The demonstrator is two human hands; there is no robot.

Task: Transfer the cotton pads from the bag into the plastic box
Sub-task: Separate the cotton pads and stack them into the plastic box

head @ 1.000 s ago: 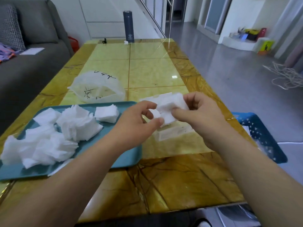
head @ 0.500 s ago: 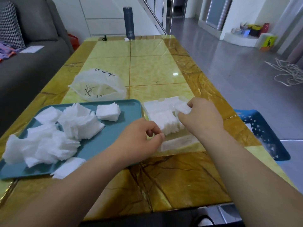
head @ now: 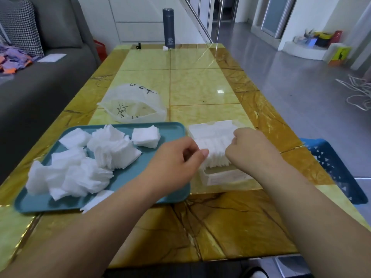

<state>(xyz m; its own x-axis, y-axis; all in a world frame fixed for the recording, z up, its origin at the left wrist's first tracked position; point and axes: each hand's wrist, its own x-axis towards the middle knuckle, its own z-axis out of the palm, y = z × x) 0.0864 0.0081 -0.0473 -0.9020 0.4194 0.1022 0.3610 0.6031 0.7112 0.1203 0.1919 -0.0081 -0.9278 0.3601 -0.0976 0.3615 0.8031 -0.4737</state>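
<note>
Two hands at one plastic box of cotton pads

Left hand and right hand both curl closed against the upright stack inside – one tray of loose pads beside it, one slack bag behind on the bench.

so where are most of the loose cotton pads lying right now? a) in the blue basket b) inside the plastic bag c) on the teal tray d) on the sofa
c: the loose cotton pads lie in heaps on the teal tray, while the plastic bag behind it looks nearly empty and the plastic box holds a packed row.
</note>
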